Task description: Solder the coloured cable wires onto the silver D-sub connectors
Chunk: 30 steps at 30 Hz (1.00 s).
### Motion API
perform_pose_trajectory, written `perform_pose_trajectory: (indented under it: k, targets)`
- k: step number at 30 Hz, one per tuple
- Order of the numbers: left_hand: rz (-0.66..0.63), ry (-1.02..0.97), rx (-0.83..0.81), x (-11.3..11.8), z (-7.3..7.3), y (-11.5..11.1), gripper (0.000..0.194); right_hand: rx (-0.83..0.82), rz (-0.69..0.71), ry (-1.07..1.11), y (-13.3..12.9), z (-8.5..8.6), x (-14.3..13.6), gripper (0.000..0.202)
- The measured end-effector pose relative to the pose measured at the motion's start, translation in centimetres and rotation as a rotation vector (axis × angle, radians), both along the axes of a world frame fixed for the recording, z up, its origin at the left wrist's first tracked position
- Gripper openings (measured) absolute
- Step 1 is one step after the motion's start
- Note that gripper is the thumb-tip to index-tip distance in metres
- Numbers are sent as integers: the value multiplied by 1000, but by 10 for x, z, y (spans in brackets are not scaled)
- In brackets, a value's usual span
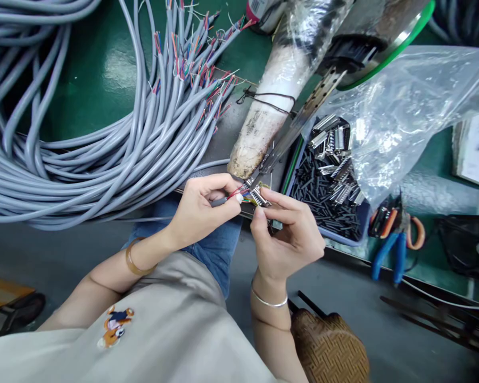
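Observation:
My left hand (203, 210) pinches the thin coloured wires (236, 192) at the end of a grey cable. Between the two hands is a small metal connector (258, 197), which my right hand (287, 229) grips at its right side between thumb and fingers. Red, yellow and green wires run close to the connector. Just above it, a slim metal tool tip (265, 162) reaches down from the upper right, beside a dirty white wrapped tube (261, 117). Whether the tip touches the wires is too small to tell.
Many grey cables (115, 159) with stripped ends cover the left side. A blue bin (343, 240) of black sleeves and metal connectors stands right of the tool. Beyond are a plastic bag (407, 117), blue-handled pliers (399, 250) and orange-handled cutters (416, 234). A woven stool (331, 346) stands below.

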<state>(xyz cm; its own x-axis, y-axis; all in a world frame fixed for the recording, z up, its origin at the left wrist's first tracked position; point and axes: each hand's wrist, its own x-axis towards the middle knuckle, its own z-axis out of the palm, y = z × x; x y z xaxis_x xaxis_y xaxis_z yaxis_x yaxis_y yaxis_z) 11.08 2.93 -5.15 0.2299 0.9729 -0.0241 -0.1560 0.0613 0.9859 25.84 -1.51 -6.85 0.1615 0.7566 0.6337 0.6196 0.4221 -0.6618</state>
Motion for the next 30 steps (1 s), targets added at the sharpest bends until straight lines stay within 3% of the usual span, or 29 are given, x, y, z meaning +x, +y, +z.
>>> perform_pose_trajectory:
  k: [5,10,17,25,30]
  targets:
    - [-24,-27,-89,-3,-3,2,13,27,26,-41,-3,-7,1,16]
    - [-47,-50,-136,-3,-5,0,12,92,-37,-154,-7,-12,2,21]
    - [-75,-78,-163,-6,-3,-4,10,-74,-37,44,-11,-8,1,14]
    - [-134,-15,-179,-11,-5,-3,12,-4,-25,-4,-11,-10,-1,19]
    - [-188,-57,-219,-13,-4,-1,12,-63,-16,72,-11,-8,2,13]
